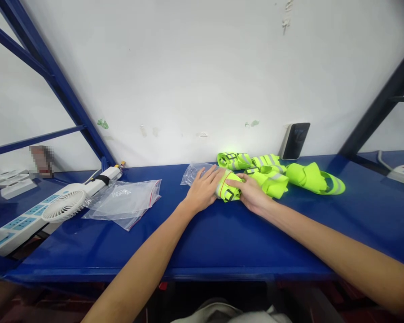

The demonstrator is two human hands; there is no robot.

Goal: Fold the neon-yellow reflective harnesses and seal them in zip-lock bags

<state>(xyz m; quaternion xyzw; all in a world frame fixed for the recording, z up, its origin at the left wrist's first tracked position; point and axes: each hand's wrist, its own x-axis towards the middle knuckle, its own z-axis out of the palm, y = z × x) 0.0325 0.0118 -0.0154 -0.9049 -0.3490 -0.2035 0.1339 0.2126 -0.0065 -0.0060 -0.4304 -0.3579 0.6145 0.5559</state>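
Note:
A folded neon-yellow reflective band [229,186] lies on the blue table [222,242] between both hands. My left hand [204,188] rests on its left end, fingers stretched over a clear plastic bag [192,172] beneath. My right hand [252,193] presses against the band's right side with its fingers curled on it. More neon-yellow bands [276,172] lie in a loose pile just behind and to the right.
A stack of clear zip bags [126,202] lies to the left, beside a white handheld fan [65,204] and white power strips [16,222]. A dark phone [294,141] leans on the wall. Blue rack struts [63,94] rise at both sides.

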